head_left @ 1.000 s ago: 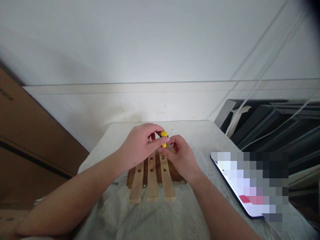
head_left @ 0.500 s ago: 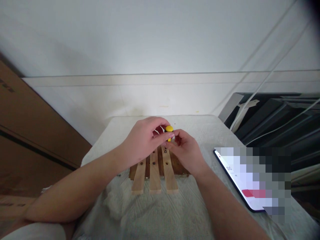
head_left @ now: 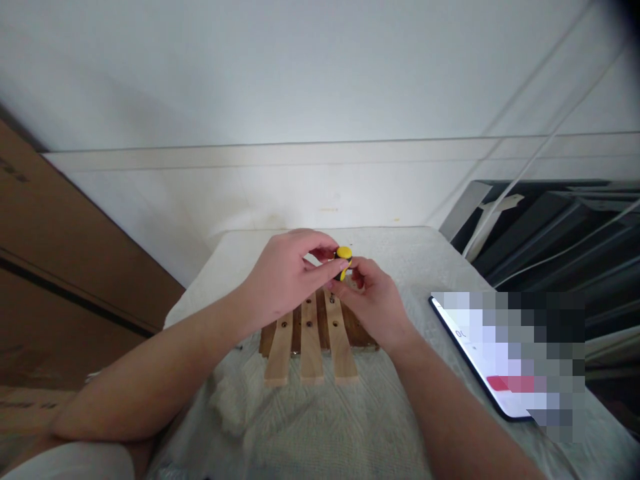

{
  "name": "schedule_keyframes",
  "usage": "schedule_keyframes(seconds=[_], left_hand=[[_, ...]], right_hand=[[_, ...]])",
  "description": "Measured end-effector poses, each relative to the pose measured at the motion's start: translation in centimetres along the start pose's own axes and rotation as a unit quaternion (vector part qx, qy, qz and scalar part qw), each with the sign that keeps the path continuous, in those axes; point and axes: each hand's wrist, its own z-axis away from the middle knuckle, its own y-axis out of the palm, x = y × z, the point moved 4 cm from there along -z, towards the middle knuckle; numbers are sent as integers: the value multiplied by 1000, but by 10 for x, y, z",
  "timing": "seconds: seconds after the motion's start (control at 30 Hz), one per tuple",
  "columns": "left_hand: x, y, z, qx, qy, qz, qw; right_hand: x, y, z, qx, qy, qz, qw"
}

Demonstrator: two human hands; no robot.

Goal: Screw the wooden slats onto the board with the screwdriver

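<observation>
A short screwdriver (head_left: 344,253) with a yellow and black handle stands about upright over the right-hand strip. My left hand (head_left: 293,270) pinches its handle between thumb and fingers. From the other side, my right hand (head_left: 373,297) closes its thumb and fingers around the lower part of the screwdriver. Below lie three pale wooden strips, a left strip (head_left: 279,357), a middle strip (head_left: 311,357) and a right strip (head_left: 345,353), with dark holes or screws in them. They rest on a brown wooden board (head_left: 360,337). My hands hide the strips' far ends and the screwdriver's tip.
A whitish cloth (head_left: 320,433) covers the table. To the right lies a lit phone (head_left: 467,357), partly blurred out. Dark panels (head_left: 550,233) lean at the far right, brown cardboard (head_left: 75,267) stands on the left, and a white wall (head_left: 320,80) rises behind.
The screwdriver's handle has turned and shows more of its black and yellow side. Both hands keep nearly the same place, and the view has shifted slightly.
</observation>
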Motion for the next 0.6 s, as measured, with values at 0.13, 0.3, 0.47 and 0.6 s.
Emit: schedule_keyframes(seconds=[0.13,0.3,0.47,0.6], left_hand=[[3,1,0,-9,-3,-12,1000],[0,-1,2,-30,-4,-27,999],[-4,0,2,42,11,-20,999],[4,3,-1,39,-14,35,999]], right_hand=[[4,-1,0,22,-44,3,999],[0,0,-1,-3,-21,18,1000],[3,-1,0,6,-38,24,999],[4,-3,0,16,-55,38,998]])
